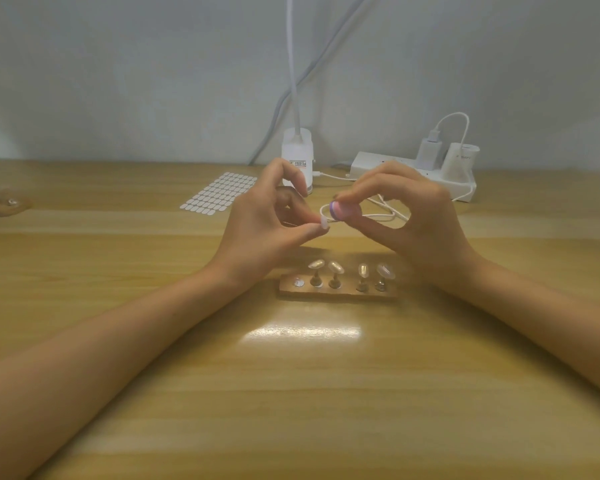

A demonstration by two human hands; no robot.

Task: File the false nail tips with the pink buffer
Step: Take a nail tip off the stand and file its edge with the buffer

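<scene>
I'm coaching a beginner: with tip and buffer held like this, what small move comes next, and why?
Probably draw the round pink buffer, gripped by the right hand, lightly across the small pale false nail tip pinched in the left hand: they appear to meet edge to edge.

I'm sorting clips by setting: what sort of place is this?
Likely a desk set up for nail-art practice: a wooden stand of false nail tips, a sheet of white stickers, and a power strip by a plain wall.
</scene>
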